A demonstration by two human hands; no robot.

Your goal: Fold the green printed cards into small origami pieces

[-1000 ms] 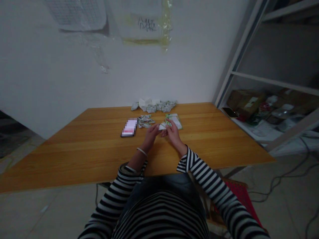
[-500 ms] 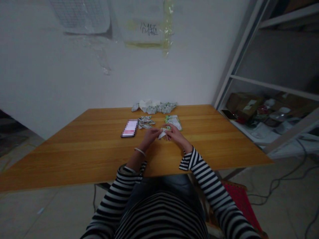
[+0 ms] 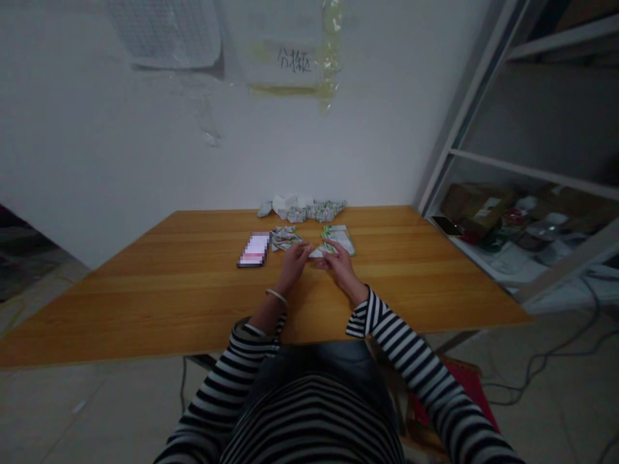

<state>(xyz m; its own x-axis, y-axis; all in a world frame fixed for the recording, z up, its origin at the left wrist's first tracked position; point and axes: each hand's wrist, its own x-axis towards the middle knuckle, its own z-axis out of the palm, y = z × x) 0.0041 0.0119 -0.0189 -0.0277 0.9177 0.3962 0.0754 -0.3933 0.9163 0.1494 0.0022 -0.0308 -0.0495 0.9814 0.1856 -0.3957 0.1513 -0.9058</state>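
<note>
Over the table, my right hand (image 3: 341, 263) pinches a small folded white piece of paper (image 3: 318, 252) with some green on it. My left hand (image 3: 294, 263) is at the paper's left end, thumb and fingers closed about its tip. Just beyond my right hand lies a flat stack of green-and-white printed sheets (image 3: 344, 240). A loose group of folded green-and-white paper pieces (image 3: 284, 237) lies beyond my left hand. The undersides of the fingers are hidden.
A phone (image 3: 254, 250) with a blurred screen lies left of my hands on the wooden table (image 3: 193, 283). Crumpled printed pieces (image 3: 324, 211) and white ones line the wall edge. A shelf (image 3: 517, 258) with boxes and another phone (image 3: 447, 225) stands at the right.
My left hand has turned, its fingers now more upright at the paper's end. The white paper shows a pointed, flatter shape between the hands. The view has shifted slightly.
</note>
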